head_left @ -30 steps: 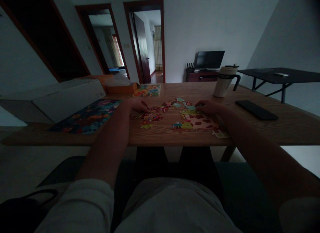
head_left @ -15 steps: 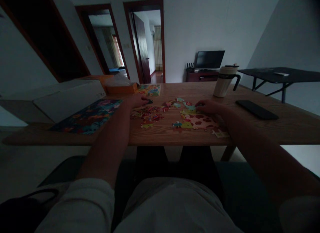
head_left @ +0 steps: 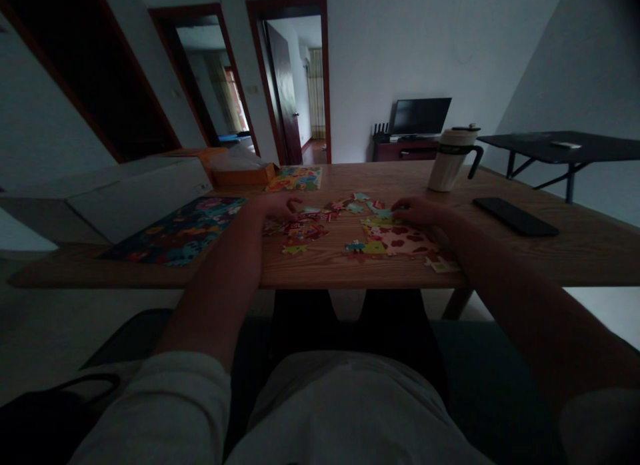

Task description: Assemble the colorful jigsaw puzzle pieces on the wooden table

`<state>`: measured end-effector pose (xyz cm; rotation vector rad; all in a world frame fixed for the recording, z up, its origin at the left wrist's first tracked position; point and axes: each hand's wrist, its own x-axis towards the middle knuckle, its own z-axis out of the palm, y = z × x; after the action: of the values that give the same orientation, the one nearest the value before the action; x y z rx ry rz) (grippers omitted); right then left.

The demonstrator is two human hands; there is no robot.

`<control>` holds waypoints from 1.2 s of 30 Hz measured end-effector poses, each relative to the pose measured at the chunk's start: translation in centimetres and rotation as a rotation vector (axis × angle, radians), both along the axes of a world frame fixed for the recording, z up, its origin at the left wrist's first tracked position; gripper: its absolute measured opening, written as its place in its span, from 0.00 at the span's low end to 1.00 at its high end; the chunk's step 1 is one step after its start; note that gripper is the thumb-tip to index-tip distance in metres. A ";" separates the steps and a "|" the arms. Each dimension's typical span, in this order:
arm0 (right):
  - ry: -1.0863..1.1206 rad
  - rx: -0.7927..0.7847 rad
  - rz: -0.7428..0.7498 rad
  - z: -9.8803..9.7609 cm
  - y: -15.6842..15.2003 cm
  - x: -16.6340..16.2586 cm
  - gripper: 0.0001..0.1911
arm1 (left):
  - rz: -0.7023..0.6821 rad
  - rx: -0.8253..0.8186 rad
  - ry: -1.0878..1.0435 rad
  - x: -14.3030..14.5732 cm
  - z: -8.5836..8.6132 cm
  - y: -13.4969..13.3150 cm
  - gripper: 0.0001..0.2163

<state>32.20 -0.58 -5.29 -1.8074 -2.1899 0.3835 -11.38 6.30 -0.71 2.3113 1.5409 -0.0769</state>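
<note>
My left hand (head_left: 279,206) is over the far left side of a heap of loose jigsaw pieces (head_left: 305,230), thumb and forefinger parted, with no piece visible between them. My right hand (head_left: 417,210) rests at the top edge of a partly joined jigsaw (head_left: 400,238) with brown patches on pink and a yellow-green border. Its fingers are slightly apart, their tips beside a pale blue piece (head_left: 384,213). More pale blue pieces (head_left: 357,207) lie between the hands. A yellow-green piece (head_left: 294,250) and a pale piece (head_left: 441,265) sit near the table's front edge.
On the left lie a dark, colourful joined puzzle (head_left: 183,232) and a long white box (head_left: 145,192). Behind are an orange box (head_left: 245,177) and a bright puzzle picture (head_left: 297,178). A handled tumbler (head_left: 447,162) and a black phone (head_left: 515,216) are on the right of the wooden table (head_left: 360,273).
The dark piece that was at my left fingertips no longer shows there. My left hand has shifted slightly down toward the heap, its fingers parted. My right hand has stayed put.
</note>
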 end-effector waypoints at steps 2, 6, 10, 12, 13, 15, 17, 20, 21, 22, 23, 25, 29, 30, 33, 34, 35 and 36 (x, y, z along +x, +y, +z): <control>0.000 -0.008 0.000 -0.1 0.1 0.1 0.17 | 0.022 0.054 0.019 0.3 0.1 -0.2 0.42; -0.006 -0.019 -0.001 -0.2 0.3 0.1 0.18 | 0.062 0.087 -0.025 0.7 0.3 -0.8 0.40; 0.000 -0.007 -0.006 -0.3 0.2 0.1 0.17 | 0.035 0.132 -0.174 1.0 0.3 -0.9 0.40; 0.007 0.005 0.002 -0.3 0.2 0.0 0.17 | 0.022 0.167 -0.274 1.2 0.2 -0.9 0.38; 0.008 0.009 0.007 -0.3 0.2 0.0 0.17 | 0.028 0.181 -0.334 1.3 0.2 -1.0 0.37; 0.007 0.014 0.026 -0.3 0.2 0.1 0.17 | 0.066 0.183 -0.478 1.5 0.2 -1.2 0.35; 0.002 0.022 0.043 -0.3 0.2 0.2 0.17 | 0.114 0.154 -0.627 1.5 0.5 -1.5 0.34; 0.002 0.017 0.041 -0.4 0.3 0.3 0.18 | 0.164 0.159 -0.795 1.7 1.1 -2.1 0.29; 0.003 0.012 0.035 -0.4 0.3 0.3 0.18 | 0.166 0.178 -0.829 1.9 1.2 -2.3 0.26; 0.005 0.008 0.031 -0.4 0.3 0.3 0.18 | 0.162 0.194 -0.858 2.1 1.4 -2.5 0.23; 0.006 0.006 0.030 -0.4 0.3 0.3 0.18 | 0.152 0.201 -0.883 2.4 1.5 -2.7 0.20; 0.004 0.004 0.028 -0.3 0.3 0.2 0.18 | 0.121 0.177 -0.932 3.3 1.5 -3.3 0.17; -0.007 -0.008 -0.005 -0.2 0.1 0.1 0.19 | 0.053 0.022 -1.026 5.7 1.2 -4.7 0.20; -0.006 -0.008 -0.007 -0.2 0.1 0.1 0.18 | 0.041 -0.017 -1.039 6.3 1.1 -5.0 0.22; 0.004 0.001 0.012 -0.1 0.1 0.1 0.17 | 0.022 -0.069 -1.035 7.7 0.6 -5.6 0.21; 0.005 0.005 0.020 -0.1 0.1 0.1 0.17 | 0.015 -0.056 -1.021 8.0 0.5 -5.8 0.20; 0.003 0.006 0.026 -0.1 0.1 0.1 0.17 | 0.006 -0.035 -0.999 8.2 0.4 -5.8 0.19; 0.001 0.007 0.028 -0.2 0.1 0.1 0.16 | -0.004 -0.010 -0.970 8.4 0.3 -5.8 0.18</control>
<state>32.29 -0.47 -5.44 -1.7748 -2.2151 0.3826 -2.96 0.46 -0.42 1.8484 0.9952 0.8888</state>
